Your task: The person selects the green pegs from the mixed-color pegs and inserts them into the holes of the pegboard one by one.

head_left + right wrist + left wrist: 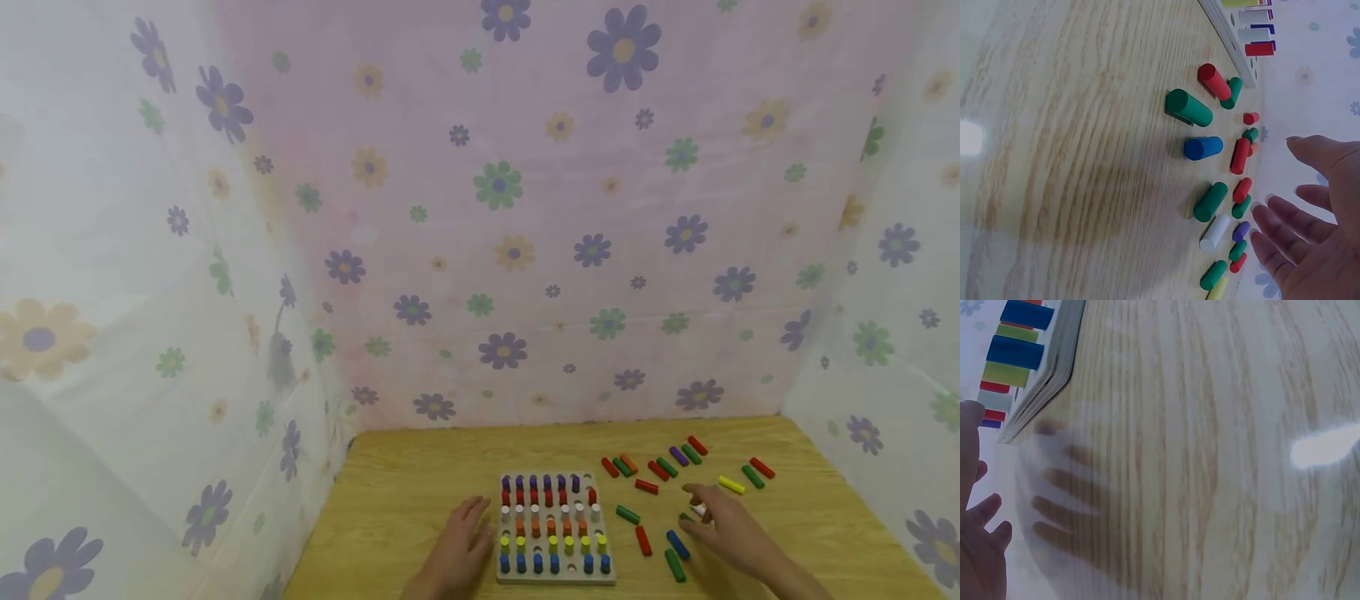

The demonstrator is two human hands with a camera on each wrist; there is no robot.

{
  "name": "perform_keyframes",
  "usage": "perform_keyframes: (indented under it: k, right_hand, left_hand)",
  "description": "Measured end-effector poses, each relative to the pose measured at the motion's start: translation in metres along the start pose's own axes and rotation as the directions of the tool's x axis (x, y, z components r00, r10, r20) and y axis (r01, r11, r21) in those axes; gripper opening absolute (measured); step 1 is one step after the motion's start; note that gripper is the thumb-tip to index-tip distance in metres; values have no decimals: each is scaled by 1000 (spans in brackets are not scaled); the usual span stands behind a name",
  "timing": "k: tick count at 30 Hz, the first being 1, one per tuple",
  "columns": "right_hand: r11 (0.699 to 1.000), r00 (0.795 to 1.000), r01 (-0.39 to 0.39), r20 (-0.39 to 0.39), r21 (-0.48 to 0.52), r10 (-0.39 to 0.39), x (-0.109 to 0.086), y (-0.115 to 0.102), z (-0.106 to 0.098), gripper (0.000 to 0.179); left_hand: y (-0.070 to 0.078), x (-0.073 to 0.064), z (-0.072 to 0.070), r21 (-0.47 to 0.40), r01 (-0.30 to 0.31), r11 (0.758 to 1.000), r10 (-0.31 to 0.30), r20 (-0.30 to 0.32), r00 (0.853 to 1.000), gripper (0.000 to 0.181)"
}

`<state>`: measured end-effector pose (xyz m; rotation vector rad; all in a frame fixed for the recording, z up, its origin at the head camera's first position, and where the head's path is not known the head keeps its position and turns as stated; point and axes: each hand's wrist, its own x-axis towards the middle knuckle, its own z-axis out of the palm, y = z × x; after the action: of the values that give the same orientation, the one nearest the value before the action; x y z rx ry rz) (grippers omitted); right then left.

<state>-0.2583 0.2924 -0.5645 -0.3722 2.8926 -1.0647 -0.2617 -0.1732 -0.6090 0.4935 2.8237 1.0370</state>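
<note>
Spread wide and empty, the right hand (733,527) is held over loose pegs (675,565) right of the part-filled pegboard (555,581), the left hand (457,543) relaxed and empty alongside; peg-picking is apparently in hand, a narrow pinch being called for next.

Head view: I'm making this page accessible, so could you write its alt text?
A person's left hand is beside a board holding rows of coloured pegs; the right hand is over loose pegs on a wooden table. Flower-patterned sheeting rises behind.
</note>
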Motion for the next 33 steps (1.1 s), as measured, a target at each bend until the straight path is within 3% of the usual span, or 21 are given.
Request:
perform_keyframes:
  k: [7,11,14,23,28,33]
  right_hand:
    - [997,996,48,72,64,-53,-4,6,3,41]
    - [992,990,48,128,114,-63,-6,9,6,35]
    - [989,987,50,147,138,-71,-6,9,10,32]
    - [985,980,67,174,156,-95,-8,4,21,21]
    - [988,981,32,187,151,-60,-8,3,27,18]
    - [988,980,28,192,152,-57,-9,3,33,16]
  left_hand:
    - [-6,5,12,15,-39,999,40,-16,999,54]
    - [-9,9,19,60,-121,991,123,-26,992,51]
    - [-9,10,20,97,-138,986,141,-27,990,49]
    - [-12,8,23,132,-42,990,42,-1,999,50]
    - [-18,9,26,114,-88,990,92,-27,995,52]
    - [-25,9,31,70,-70,995,73,-38,997,54]
